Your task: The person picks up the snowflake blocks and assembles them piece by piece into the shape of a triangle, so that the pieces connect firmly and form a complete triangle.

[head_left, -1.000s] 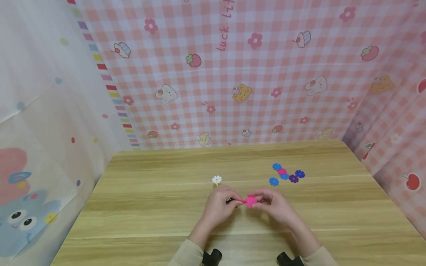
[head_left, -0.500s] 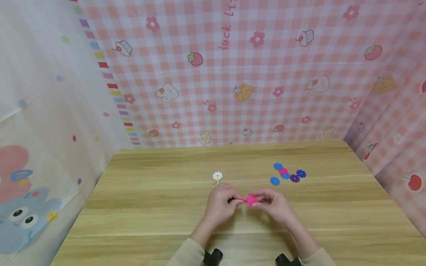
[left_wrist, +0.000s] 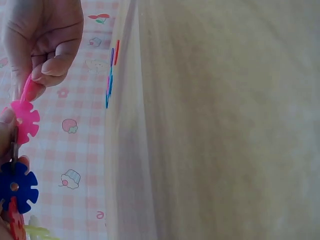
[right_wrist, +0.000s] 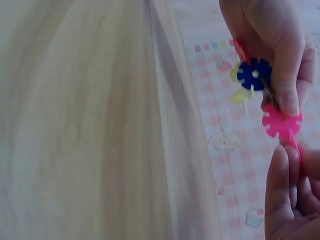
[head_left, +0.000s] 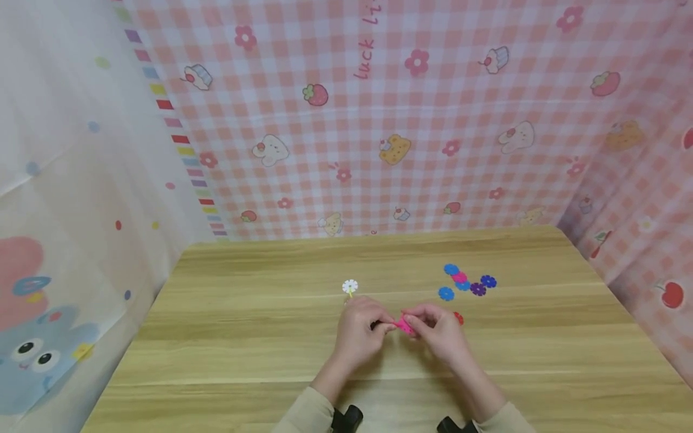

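Fingers (head_left: 379,322) of the left hand (head_left: 360,334) pinch the chained discs, right hand (head_left: 441,334) pinching the pink snowflake disc (head_left: 404,325) above the bench (head_left: 243,349) middle; light, stiff plastic, likely best gripped by its rim.

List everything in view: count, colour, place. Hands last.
Table: one, light wood grain, fills the lower half of the head view.
Backdrop cloth: one, pink check with cartoon prints, behind and right of the table.
White curtain: one, with cartoon prints, left of the table.
Loose snowflake discs: about six in a cluster, blue, pink and purple, table right of centre.
Red disc: one, on the table beside the right hand.
Held disc assembly: one, with pink, blue, red, yellow and white discs, between both hands.
Left hand: one, grips the assembly.
Right hand: one, pinches a pink piece at the assembly's pink disc.
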{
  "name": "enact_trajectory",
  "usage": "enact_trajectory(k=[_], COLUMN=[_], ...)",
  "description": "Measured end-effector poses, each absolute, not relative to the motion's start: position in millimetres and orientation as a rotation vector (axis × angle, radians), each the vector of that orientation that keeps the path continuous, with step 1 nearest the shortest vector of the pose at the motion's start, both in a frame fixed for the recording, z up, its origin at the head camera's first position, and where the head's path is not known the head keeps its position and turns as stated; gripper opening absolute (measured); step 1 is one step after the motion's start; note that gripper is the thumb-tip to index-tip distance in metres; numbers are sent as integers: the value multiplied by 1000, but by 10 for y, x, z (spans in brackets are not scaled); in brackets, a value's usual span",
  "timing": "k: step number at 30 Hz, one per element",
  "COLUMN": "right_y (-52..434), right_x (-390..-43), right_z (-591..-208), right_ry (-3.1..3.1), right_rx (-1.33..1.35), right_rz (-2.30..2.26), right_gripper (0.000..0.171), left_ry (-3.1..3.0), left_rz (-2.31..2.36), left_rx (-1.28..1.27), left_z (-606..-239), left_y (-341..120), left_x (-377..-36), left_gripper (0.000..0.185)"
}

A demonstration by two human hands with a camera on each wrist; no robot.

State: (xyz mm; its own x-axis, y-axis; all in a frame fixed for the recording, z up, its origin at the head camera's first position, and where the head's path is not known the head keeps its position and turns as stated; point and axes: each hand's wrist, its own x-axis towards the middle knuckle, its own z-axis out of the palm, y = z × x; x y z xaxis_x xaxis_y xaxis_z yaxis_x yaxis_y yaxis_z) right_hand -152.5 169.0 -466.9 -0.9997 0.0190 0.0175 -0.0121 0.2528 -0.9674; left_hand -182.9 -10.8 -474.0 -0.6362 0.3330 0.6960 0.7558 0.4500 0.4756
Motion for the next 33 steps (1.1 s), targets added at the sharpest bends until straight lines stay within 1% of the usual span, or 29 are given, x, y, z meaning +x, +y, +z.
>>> enact_trajectory(k=[7,11,17,23,26,30,33], right_y=[1511,1509,1689,1798,1808,1799,1778], right_x=[-1496,-1522,-1594,-1618,-1611,-1592,-1587], right_z=[-4672,-4680,-4688,-4699,-4701,-4706,-4709], right_ry=[-2275,-2254,-2442,-2528,-2513,-2462,-2446], right_rx=[-133,-82,41,43,28,-7,-36], right_rz=[2012,2052,2004,2055,2107,2145,2142], right_gripper=[11,15,22,25,25,24,23], left_ry=[-2137,-2179,-2224,-2233,-2259,-2323,-2373], left_rz=[-1091,-1079,-1053,-993,-959,-957,-952], left_rx=[-858,-862,-947,-1015,-1033,-1030,-1046], left_z=[-4715,-4699,-4683,-4675,-4673,-4656,-4637], left_y=[-122,-147,-204,-241,-260,-287,-293], left_x=[-1849,-1874,-1918,-1924,-1917,-1899,-1889], left_gripper=[17,15,10,11,18,36,44])
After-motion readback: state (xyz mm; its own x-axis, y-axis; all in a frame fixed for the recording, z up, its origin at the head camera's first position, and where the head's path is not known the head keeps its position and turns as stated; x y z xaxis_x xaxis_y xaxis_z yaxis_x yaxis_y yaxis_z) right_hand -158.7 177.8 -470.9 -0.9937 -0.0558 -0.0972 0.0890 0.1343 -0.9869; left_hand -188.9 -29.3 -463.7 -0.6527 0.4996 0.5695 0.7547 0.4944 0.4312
